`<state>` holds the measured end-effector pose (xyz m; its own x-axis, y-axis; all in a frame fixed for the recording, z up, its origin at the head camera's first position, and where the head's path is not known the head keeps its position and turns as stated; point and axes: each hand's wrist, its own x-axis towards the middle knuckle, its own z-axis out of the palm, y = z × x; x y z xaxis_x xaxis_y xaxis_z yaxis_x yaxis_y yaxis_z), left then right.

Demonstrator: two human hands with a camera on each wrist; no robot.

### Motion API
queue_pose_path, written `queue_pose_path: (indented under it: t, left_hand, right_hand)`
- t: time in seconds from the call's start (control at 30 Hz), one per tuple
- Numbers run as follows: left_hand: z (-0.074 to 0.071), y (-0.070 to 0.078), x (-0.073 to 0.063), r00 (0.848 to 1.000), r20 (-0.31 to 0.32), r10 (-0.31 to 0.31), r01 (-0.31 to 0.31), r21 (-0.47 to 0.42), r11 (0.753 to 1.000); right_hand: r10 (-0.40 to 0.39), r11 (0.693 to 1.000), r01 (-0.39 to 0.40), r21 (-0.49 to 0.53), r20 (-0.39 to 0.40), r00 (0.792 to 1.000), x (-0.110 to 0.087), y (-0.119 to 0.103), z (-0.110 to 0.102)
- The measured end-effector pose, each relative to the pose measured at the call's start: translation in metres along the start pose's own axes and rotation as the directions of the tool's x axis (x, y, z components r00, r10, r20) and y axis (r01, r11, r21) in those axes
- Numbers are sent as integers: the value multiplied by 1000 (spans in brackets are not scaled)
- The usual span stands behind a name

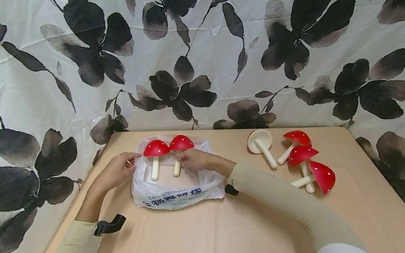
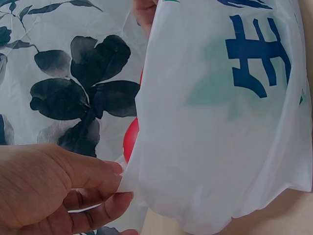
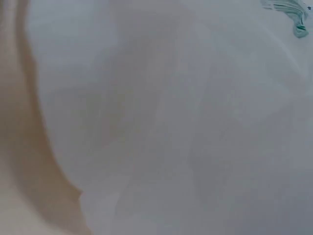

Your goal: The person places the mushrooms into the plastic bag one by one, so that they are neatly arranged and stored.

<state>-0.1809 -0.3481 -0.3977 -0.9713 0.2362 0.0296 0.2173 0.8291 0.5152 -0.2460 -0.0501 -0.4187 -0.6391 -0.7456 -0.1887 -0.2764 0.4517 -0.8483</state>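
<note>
A white plastic bag (image 1: 179, 199) with blue printing lies on the table with its mouth spread wide. My left hand (image 1: 118, 170) pinches the bag's left edge; the left wrist view shows thumb and fingers of that hand (image 2: 63, 191) at the plastic (image 2: 195, 161). Inside the bag's opening is a red-capped toy mushroom (image 1: 156, 148) with white dots and a pale stem. Beside it, my right hand (image 1: 194, 159) reaches over the bag's right side and holds a second toy mushroom (image 1: 181, 142) near the top of its stem. Plastic fills most of the right wrist view, hiding that hand.
At the back right of the wooden table (image 1: 251, 232) lie several more toy mushrooms: one shows its pale underside (image 1: 260, 140), and the others, including a red-capped one (image 1: 322, 177), lie close together. A floral cloth (image 1: 228, 65) hangs behind the table.
</note>
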Motion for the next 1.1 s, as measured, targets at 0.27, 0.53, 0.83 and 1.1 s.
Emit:
queue_pose_path:
  t: [0.27, 0.53, 0.83, 1.1]
  left_hand:
    - [0, 0, 0, 1000, 5, -3, 3, -2, 1000]
    - [0, 0, 0, 1000, 1, -1, 1, 3, 1000]
    - [0, 1, -1, 1000, 0, 13, -13, -1, 1000]
    - [0, 1, -1, 1000, 2, 2, -2, 1, 1000]
  right_hand:
    - [26, 999, -25, -46, 34, 999, -11, -1, -9]
    - [78, 984, -68, -164, 59, 995, -24, -1, -20]
    - [175, 906, -124, -404, 91, 980, -44, -3, -27]
    - [152, 901, -90, -425, 115, 982, -60, -3, -35]
